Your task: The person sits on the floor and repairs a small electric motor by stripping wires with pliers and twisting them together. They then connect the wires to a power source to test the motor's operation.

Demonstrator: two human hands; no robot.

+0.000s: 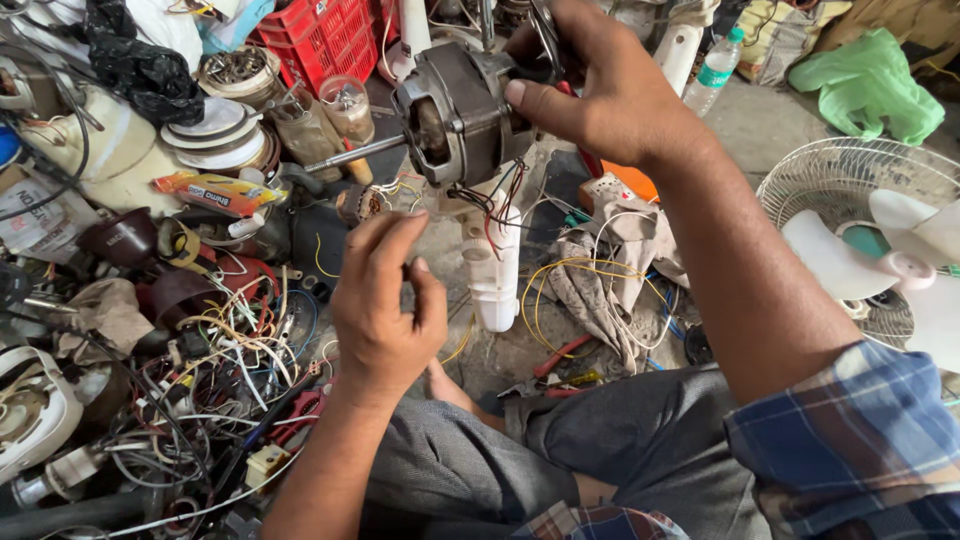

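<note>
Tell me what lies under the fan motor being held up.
Under the fan motor, gripped by the right hand, coloured wires hang over a white plastic housing on the floor. The left hand hides the ground beside it.

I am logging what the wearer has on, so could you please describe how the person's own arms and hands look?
Both hands are bare: no gloves, rings or watch show on the left hand or the right hand. The forearms are uncovered. A blue, white and red checked sleeve is pushed up the right arm; no sleeve shows on the left arm. The fingers carry no tape or bandage.
</note>
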